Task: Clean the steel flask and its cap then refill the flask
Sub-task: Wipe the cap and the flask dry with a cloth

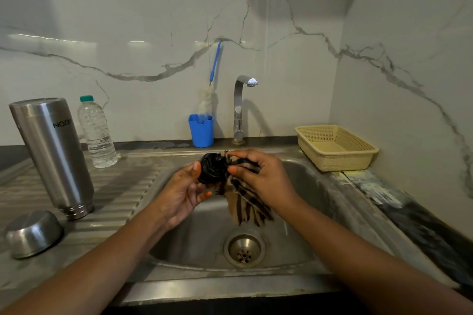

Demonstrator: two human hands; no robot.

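The steel flask (52,153) stands upside down on the ribbed drainboard at the left, mouth down. Its steel outer cup (33,234) lies inverted in front of it. Over the sink basin (302,212) my left hand (183,192) grips the black inner cap (212,168). My right hand (258,176) holds a striped tan and black cloth (245,204) against the cap; the cloth's tail hangs down toward the drain (244,248).
A plastic water bottle (96,133) with a green lid stands beside the flask. A blue holder (201,130) with a bottle brush (212,79) and the tap (242,107) are behind the sink. A yellow basket (335,147) sits at the right.
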